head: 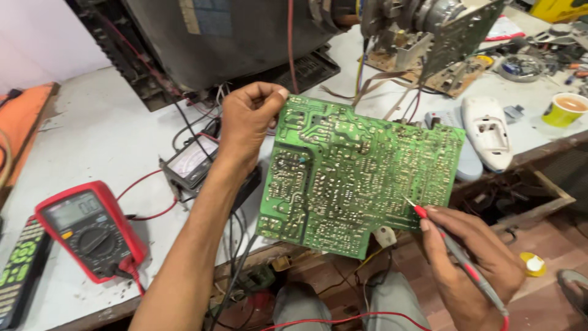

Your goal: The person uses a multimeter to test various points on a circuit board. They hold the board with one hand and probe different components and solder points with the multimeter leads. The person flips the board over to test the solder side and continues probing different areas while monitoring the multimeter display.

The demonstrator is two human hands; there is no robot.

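Observation:
A green circuit board point(361, 171) is held up with its solder side toward me, tilted over the bench edge. My left hand point(248, 119) grips its upper left corner. My right hand point(471, 263) holds a red test probe point(453, 245) like a pen, and the probe's metal tip touches the board near its lower right edge. A red lead runs down from the probe. Left of me on the bench lies a red digital multimeter point(89, 230) with leads plugged in.
An analog meter point(191, 162) lies behind my left wrist. A large dark television chassis point(233, 37) stands at the back, with another board point(453, 37) to its right. A white remote shell point(487, 132) and a yellow cup point(566, 109) sit at right. A remote control point(18, 270) lies far left.

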